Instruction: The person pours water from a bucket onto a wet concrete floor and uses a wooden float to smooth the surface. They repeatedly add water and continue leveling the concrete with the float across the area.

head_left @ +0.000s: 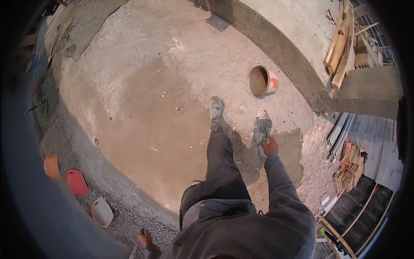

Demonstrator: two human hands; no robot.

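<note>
Three pans, far left: an orange pan [52, 167], a red pan [77, 181] and a pale pan [102, 212] lie in a loose row by the gravel, probably set aside to leave the floor [142, 112] free for feet.
Left hand [145, 236]: low beside the body, near the pale pan; fingers look curled, but whether they grip anything I cannot tell.
Boot [216, 108]: planted ahead on the floor, left of the tool, likely bracing a forward lean.
Trowel-like tool [261, 129]: grey and caked, down at the floor in front of the right hand, apparently held low to reach the surface.
Bucket [271, 82]: beyond the tool, looks tipped, mouth leftward, within easy reach.
Right hand [271, 147]: fingers clamped around the tool's near end.
Raised ledge [284, 64]: behind the bucket, limiting reach that way.
Timber [340, 45]: heaped past the ledge, out of the way.
</note>
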